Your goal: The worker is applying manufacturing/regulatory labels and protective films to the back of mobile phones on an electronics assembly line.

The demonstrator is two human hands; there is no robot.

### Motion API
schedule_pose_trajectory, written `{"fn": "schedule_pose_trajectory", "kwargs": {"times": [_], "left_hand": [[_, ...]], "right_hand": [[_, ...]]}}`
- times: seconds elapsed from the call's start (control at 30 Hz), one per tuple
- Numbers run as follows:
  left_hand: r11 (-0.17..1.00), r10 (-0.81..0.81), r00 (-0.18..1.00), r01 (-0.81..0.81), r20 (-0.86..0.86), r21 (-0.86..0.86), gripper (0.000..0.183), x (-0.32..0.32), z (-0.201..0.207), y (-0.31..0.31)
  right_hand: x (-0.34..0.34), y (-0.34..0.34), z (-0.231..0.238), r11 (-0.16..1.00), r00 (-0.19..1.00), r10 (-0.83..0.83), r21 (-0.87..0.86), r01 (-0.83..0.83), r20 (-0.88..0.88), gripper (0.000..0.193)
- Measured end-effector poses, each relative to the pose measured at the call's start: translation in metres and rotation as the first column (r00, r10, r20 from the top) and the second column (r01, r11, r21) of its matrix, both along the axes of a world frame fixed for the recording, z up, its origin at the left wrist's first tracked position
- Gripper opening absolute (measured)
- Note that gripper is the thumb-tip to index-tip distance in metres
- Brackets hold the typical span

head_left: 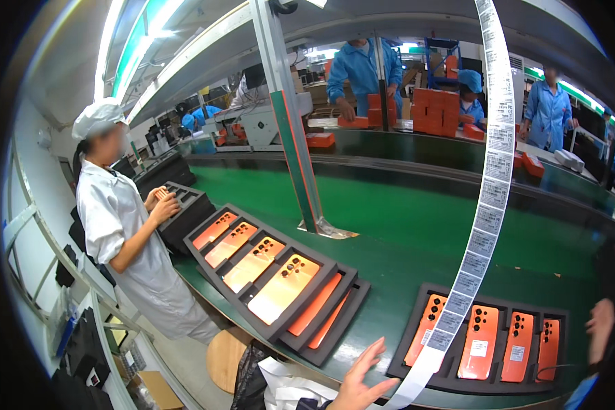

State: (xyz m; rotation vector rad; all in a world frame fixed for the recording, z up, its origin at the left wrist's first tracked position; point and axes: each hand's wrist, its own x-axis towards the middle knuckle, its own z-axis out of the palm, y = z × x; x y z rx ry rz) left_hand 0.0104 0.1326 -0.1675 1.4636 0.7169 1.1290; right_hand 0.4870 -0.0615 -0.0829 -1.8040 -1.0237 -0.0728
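On the green surface [389,273] rests a dark tray [395,366] holding four orange phones [484,328] side by side, backs up. Each phone's long axis runs away from the wearer, with the camera end at the tray's far edge; the leftmost leans rightward at its top. White labels [478,349] show on the left three. A strip [493,198] of printed labels crosses in front of the tray's left part, its long axis running down from above and bending left toward the tray's near-left corner. Just left of that corner is the left hand [359,377], fingers spread, thumb beside the strip; whether they touch cannot be told. The right hand [600,331] is at the dim rim right of the tray, its grip impossible to tell. Left of the tray stands a stack [242,301] of trays with more phones, camera ends also away; beyond it, farther left of the tray, is a co-worker [119,212] in white.
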Motion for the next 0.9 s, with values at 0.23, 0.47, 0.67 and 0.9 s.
{"fn": "schedule_pose_trajectory", "kwargs": {"times": [0.23,0.47,0.67,0.9], "left_hand": [[0.882,0.404,0.915,-0.385,-0.014,0.273,0.090,-0.011,0.015,0.008],[0.489,0.859,0.477,-0.872,0.184,-0.023,0.070,-0.091,0.010,0.046],[0.607,0.794,0.548,-0.715,0.261,-0.346,0.065,-0.119,0.019,0.080],[0.705,0.709,0.619,-0.609,0.338,-0.364,0.058,-0.118,-0.006,0.109]], "right_hand": [[-0.142,0.044,-0.041,0.805,0.677,0.534,-0.550,-0.224,0.506,0.037],[-0.123,0.172,0.030,0.750,0.457,0.660,-0.561,-0.351,0.596,0.039],[-0.186,0.373,-0.023,0.655,0.462,0.737,-0.350,-0.670,0.493,0.039],[-0.363,0.446,-0.064,0.351,0.379,0.902,-0.158,-0.923,-0.207,0.064]]}}
